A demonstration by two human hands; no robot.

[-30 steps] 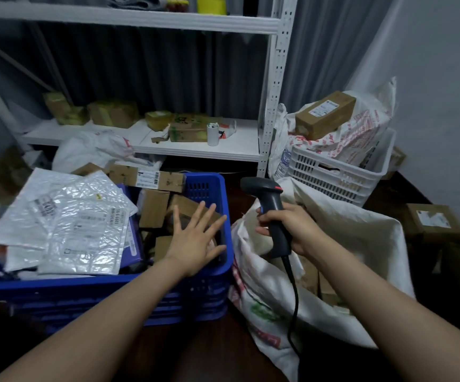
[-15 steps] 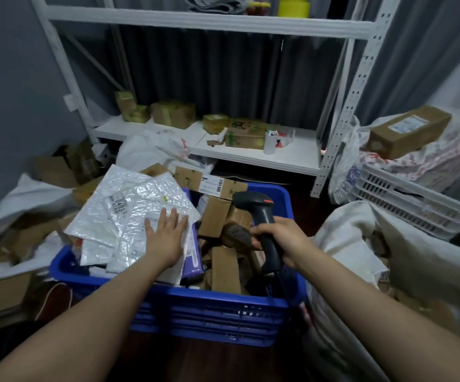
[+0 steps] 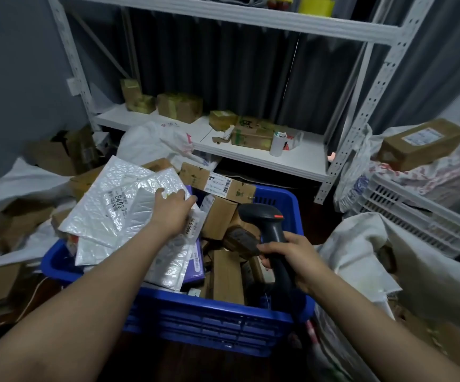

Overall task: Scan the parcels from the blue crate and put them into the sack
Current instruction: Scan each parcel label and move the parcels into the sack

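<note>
Looking down from the head camera, two bare forearms reach over a blue crate [image 3: 223, 303] heaped with parcels. The left hand [image 3: 172, 213] lies on a stack of white bubble mailers at the crate's left side. Its fingers [image 3: 188, 199] curl over the far edge of the top padded mailer [image 3: 146, 206], apparently taking hold to lift it for scanning. The right hand [image 3: 292, 256] has its fingers wrapped around the handle of a black barcode scanner [image 3: 267, 219], head aimed forward over the brown cardboard boxes [image 3: 227, 274] on the crate's right side, ready for a label.

The open white sack [image 3: 361, 244] slumps just right of the crate, its mouth near the scanner hand, so the carry is likely short. The mailers overhang the crate's left rim and may slide when one is pulled. A white shelf [image 3: 250, 158] stands behind the crate, and a white basket [image 3: 416, 216] sits beyond the sack.
</note>
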